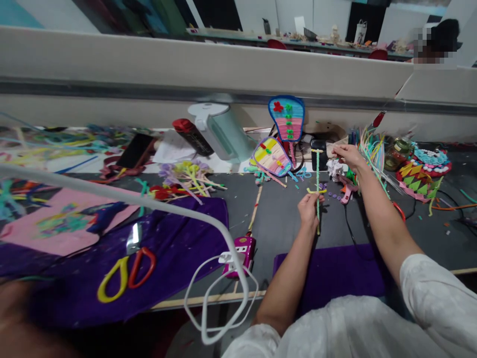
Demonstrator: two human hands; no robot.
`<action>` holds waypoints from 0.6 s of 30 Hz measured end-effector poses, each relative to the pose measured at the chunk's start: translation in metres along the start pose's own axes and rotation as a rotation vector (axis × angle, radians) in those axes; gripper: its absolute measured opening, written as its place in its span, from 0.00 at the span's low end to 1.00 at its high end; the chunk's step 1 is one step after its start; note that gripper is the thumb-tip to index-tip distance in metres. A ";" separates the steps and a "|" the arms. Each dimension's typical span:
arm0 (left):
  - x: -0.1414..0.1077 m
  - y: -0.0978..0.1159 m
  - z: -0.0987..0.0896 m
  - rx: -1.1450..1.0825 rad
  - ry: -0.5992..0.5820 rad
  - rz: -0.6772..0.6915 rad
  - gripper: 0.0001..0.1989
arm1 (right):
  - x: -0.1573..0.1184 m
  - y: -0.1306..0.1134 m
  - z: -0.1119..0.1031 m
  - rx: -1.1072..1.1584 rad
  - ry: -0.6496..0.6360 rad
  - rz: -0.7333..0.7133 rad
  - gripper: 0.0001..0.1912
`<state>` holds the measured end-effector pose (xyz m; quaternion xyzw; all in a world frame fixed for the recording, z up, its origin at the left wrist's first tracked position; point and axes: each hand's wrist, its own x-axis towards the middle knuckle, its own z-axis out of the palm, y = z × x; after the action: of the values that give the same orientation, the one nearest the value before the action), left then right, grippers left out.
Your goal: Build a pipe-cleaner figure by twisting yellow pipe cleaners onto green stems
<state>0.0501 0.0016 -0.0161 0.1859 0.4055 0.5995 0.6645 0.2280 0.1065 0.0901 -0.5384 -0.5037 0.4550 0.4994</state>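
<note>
In the head view my left hand [309, 209] grips an upright green pipe-cleaner stem [318, 175] near its lower part. A short yellow piece crosses it just above my fingers, and a pale yellow bar caps its top. To the right of that top end is my right hand [349, 157], its fingertips pinched together; whatever they hold is too small to make out. Just under it lies a crumpled white bundle [336, 169]. A pink glue gun [348, 192] rests below, with small purple pieces [333, 196] beside it.
Two pipe-cleaner fans [286, 119] lean at the back beside a pale green jug [227, 134]. Scissors [128, 268] lie on purple cloth [179, 278] at left. A white cable [219, 223] arches over a magenta power strip [242, 253]. Pipe-cleaner bundles [372, 149] stand right.
</note>
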 end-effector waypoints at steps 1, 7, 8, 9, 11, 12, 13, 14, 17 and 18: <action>0.000 0.000 0.000 -0.002 0.000 -0.012 0.11 | 0.000 0.000 0.002 0.027 0.017 0.007 0.14; -0.001 0.001 -0.001 -0.021 -0.004 -0.052 0.11 | 0.004 0.000 0.008 0.120 0.041 0.052 0.12; -0.001 0.001 -0.001 -0.024 -0.003 -0.052 0.11 | 0.004 0.000 0.008 0.108 0.045 0.053 0.12; -0.002 0.001 -0.001 -0.026 -0.002 -0.049 0.11 | 0.004 0.000 0.009 0.090 0.049 0.053 0.12; -0.002 0.001 0.000 -0.026 0.001 -0.040 0.11 | 0.004 0.001 0.010 0.048 0.052 0.057 0.14; -0.003 0.001 0.000 -0.023 0.002 -0.036 0.11 | 0.004 0.001 0.011 0.032 0.047 0.060 0.15; -0.003 0.001 0.000 -0.018 0.002 -0.031 0.11 | 0.004 0.001 0.012 0.020 0.037 0.064 0.16; -0.003 0.001 0.001 -0.014 0.001 -0.029 0.10 | 0.004 0.002 0.013 0.012 0.024 0.068 0.17; -0.004 0.001 0.001 -0.009 -0.003 -0.032 0.10 | 0.004 0.002 0.018 0.014 0.006 0.082 0.17; -0.005 0.002 0.001 -0.010 -0.004 -0.035 0.10 | 0.005 0.002 0.019 0.027 0.013 0.091 0.16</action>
<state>0.0502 -0.0022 -0.0128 0.1768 0.4046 0.5896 0.6764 0.2094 0.1128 0.0870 -0.5570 -0.4693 0.4803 0.4887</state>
